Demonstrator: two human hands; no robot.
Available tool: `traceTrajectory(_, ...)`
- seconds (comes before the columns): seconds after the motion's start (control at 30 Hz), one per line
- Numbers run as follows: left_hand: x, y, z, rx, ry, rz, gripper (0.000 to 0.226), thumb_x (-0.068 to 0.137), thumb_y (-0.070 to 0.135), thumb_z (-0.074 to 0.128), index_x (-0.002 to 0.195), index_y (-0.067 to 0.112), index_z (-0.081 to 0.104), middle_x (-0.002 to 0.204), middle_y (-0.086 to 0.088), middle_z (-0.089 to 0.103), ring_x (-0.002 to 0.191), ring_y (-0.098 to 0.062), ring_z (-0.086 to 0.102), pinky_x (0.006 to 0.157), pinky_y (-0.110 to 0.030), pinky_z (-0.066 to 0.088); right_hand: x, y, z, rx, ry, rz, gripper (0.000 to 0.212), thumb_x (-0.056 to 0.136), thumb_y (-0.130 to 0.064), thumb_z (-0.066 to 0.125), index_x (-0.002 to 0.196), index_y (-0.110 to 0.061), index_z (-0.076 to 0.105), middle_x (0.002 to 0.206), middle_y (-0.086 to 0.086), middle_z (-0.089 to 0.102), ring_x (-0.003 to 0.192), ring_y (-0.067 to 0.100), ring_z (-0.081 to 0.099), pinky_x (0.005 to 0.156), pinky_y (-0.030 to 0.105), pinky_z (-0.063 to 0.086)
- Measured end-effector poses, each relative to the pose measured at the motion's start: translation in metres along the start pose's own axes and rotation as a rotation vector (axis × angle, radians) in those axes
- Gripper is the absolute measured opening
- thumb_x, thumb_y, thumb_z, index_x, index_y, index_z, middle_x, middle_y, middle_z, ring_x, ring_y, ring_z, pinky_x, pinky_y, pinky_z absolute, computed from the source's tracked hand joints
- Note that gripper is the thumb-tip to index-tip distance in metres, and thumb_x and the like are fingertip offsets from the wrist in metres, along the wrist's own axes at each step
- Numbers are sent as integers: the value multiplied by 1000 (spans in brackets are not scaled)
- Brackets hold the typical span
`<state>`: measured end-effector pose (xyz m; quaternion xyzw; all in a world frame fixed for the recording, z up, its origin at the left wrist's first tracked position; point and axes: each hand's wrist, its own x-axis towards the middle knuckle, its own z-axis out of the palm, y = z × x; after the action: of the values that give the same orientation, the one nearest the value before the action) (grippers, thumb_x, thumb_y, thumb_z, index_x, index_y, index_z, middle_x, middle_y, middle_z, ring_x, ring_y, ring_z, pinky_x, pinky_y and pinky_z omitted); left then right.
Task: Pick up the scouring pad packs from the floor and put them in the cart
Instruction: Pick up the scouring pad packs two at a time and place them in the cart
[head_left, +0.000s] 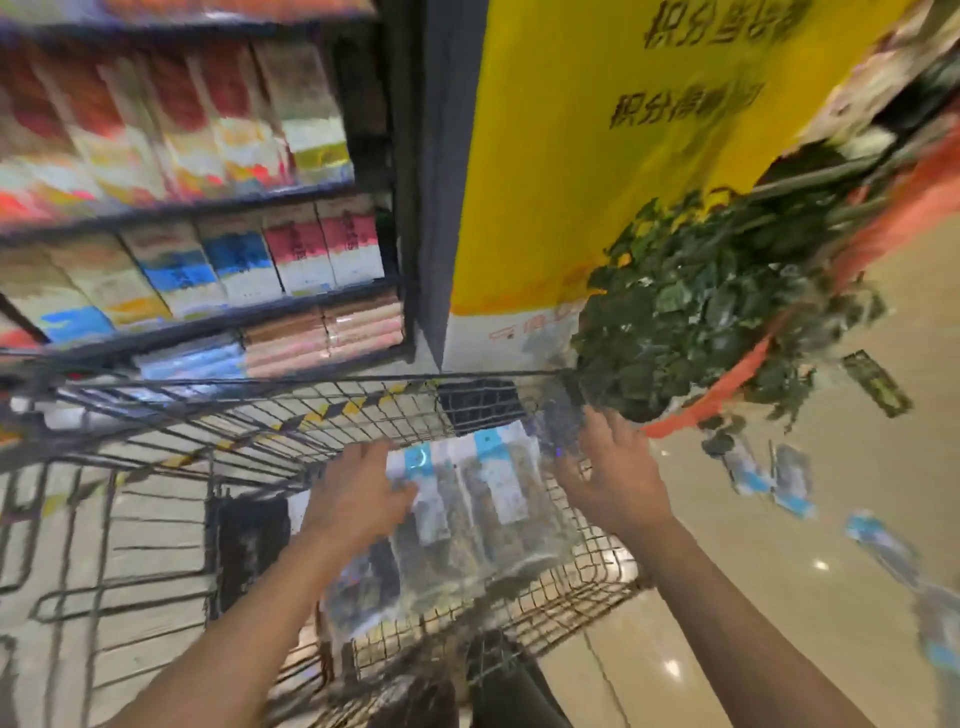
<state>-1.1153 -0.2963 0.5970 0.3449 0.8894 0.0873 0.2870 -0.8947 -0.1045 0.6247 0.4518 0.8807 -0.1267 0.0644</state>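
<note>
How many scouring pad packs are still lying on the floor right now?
About 4, all right of the cart: two side by side, one nearer, one at the frame edge. Blur may hide more.

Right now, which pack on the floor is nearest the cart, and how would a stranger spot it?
Start at the wire cart, then look right past the right hand to the tan floor under the green plant. The nearest pack lies just below the hanging leaves, leftmost of the scattered blue-and-white packs, beside another pack.
</note>
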Motion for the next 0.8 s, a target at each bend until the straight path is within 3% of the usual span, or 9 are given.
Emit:
traceTrajectory(0.1, -24, 69, -56, 188, 82, 221, 68, 84, 58, 49, 144, 25, 46, 142, -10, 52, 131, -34, 49, 102, -48, 43, -31, 10, -58, -70, 53, -5, 98, 91, -74, 44, 162, -10, 23, 164, 15, 33, 149, 38, 32, 121, 51, 32)
traceTrajectory(0.23, -53, 154, -92, 372, 180, 443, 74, 79, 66, 35, 141, 29, 46, 141, -9, 50, 133, -36, 42, 107, -52, 38, -71, 41, -106, -101, 177, 49, 107, 85, -83, 35, 162, -10, 24, 165, 12, 32, 150, 38, 31, 122, 53, 31)
traceTrajectory(0.37, -93, 243, -83, 502, 208, 658, 83, 84, 73, 35, 157, 35, 24, 162, -10, 30, 149, -42, 23, 116, -60, 24, -134, 104, -135, -59, 280, 173, 106, 80, -79, 37, 159, -9, 30, 156, 15, 41, 141, 45, 40, 115, 56, 37)
traceTrajectory(0.5, -146, 325, -26, 589, 159, 842, 88, 87, 74, 33, 162, 33, 11, 169, -11, 18, 153, -44, 14, 120, -64, 16, -229, 179, -133, -10, 352, 376, 99, 79, -76, 40, 153, -11, 38, 150, 11, 48, 134, 40, 46, 107, 52, 45)
traceTrajectory(0.67, -238, 427, 81, 718, 59, 1108, 108, 63, 78, 8, 161, 35, 13, 169, -9, 17, 154, -41, 15, 120, -64, 14, -382, 273, -109, 31, 341, 719, 99, 85, -72, 48, 161, -14, 20, 160, 9, 35, 144, 36, 35, 114, 47, 37)
traceTrajectory(0.8, -319, 495, 175, 724, 26, 1299, 107, 62, 77, 14, 158, 33, 31, 159, -14, 37, 146, -41, 32, 114, -64, 23, -500, 340, -83, 77, 320, 937, 100, 87, -72, 48, 164, -16, 13, 170, 9, 20, 155, 39, 19, 123, 51, 27)
